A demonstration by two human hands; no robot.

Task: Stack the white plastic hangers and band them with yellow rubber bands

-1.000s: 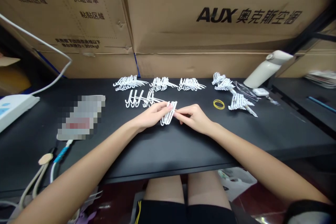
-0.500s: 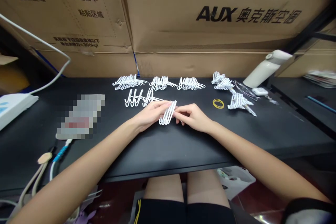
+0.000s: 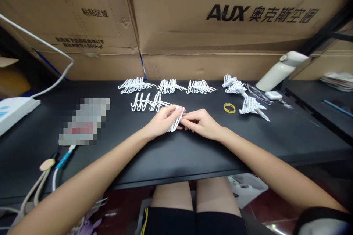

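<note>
A small bunch of white hooks (image 3: 175, 123) is held above the front half of the black table. My left hand (image 3: 160, 122) is closed around it, its thumb lying over the hooks and covering part of them. From the other side, my right hand (image 3: 204, 124) pinches at the bunch with thumb and fingers; the fingertips are partly hidden. Just behind my left hand lie loose white hooks (image 3: 141, 102). Farther back sit three piles of hooks, at the left (image 3: 135, 85), the middle (image 3: 168, 86) and the right (image 3: 200, 87).
Yellow rubber bands (image 3: 229, 108) lie to the right, beside bundled hooks (image 3: 252, 106). A white bottle (image 3: 280, 71), glasses (image 3: 257, 94) and a white case (image 3: 273, 95) stand behind them. A blurred-out device (image 3: 85, 121) with a cable lies left. Cardboard boxes (image 3: 179, 25) line the back.
My left hand has shifted slightly right and its fingers now cover more of the hooks, which sit closer together. My right hand has hardly moved.
</note>
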